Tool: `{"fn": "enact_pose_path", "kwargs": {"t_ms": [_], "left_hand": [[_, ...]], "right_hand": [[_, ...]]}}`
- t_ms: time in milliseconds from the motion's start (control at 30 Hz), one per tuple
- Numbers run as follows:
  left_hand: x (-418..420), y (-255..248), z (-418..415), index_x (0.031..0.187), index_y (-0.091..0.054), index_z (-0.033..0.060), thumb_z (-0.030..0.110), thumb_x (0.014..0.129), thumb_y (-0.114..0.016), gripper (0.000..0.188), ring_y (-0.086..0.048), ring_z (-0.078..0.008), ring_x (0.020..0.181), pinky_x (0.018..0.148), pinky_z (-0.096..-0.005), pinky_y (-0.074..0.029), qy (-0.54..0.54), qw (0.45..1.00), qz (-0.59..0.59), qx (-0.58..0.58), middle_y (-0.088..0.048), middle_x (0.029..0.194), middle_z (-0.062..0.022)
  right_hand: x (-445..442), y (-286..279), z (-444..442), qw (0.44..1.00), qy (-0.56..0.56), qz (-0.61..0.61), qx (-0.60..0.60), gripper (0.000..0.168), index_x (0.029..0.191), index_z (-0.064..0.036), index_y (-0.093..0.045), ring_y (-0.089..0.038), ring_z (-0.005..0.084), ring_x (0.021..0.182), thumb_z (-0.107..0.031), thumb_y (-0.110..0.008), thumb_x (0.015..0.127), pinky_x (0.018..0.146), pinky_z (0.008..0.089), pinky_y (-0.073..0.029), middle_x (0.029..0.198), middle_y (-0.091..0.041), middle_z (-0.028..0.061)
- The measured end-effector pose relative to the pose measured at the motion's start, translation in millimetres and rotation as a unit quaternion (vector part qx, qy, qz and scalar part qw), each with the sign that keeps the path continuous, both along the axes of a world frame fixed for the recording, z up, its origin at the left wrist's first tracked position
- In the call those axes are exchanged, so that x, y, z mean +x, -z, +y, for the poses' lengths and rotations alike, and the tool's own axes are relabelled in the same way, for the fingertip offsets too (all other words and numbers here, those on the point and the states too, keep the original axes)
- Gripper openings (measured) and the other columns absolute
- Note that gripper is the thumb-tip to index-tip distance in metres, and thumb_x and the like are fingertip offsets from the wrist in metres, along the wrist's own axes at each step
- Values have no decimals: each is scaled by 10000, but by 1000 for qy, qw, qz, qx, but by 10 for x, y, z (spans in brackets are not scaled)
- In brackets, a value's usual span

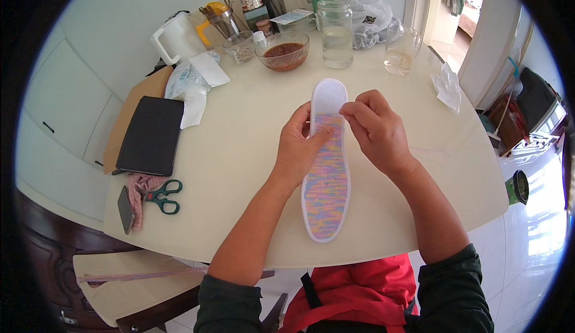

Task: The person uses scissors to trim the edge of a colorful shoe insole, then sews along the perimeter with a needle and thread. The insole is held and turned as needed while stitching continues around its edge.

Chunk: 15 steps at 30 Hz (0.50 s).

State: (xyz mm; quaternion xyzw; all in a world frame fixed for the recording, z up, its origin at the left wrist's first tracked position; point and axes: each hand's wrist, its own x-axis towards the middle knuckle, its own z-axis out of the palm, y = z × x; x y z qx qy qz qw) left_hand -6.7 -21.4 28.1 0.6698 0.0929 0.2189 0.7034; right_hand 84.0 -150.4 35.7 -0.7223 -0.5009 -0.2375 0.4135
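A long shoe insole (327,176) stands out from the table, its white border framing multicoloured stitching in pink, yellow and blue. Its top end is plain white mesh. My left hand (300,142) grips it around the upper middle, thumb across the stitched face and fingers behind. At the insole's right edge, where stitching meets white mesh, my right hand (377,128) has thumb and forefinger pinched together. Whatever is between those fingertips is too small to make out. A faint pink thread (429,149) trails to the right of my right wrist.
Green-handled scissors (164,197), a phone (126,209) and a black tablet case (150,135) lie at left. Behind stand a glass bowl of brown sauce (283,56), a water jar (337,41) and a glass mug (400,54). Crumpled tissue (448,88) lies near the right edge.
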Motion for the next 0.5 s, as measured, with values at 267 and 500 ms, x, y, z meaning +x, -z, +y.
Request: {"fn": "enact_pose_path", "kwargs": {"t_ms": [267, 500], "left_hand": [[0, 14, -67, 1207, -467, 8, 7, 793, -595, 433, -567, -123, 844, 731, -256, -494, -34, 987, 21, 153, -579, 996, -66], [-22, -58, -71, 1157, -485, 0, 39, 792, -592, 382, -580, -134, 773, 657, -265, -495, -58, 997, 32, 29, -569, 935, -80]], "right_hand": [[-46, -40, -36, 987, 18, -116, -113, 223, 910, -78, -561, -574, 219, 825, -55, -582, 689, 557, 346, -491, 909, -513, 58], [-45, -9, 34, 998, 15, 31, -44, 246, 1040, -147, -547, -595, 242, 691, -96, -548, 799, 542, 359, -488, 864, -542, 52]]}}
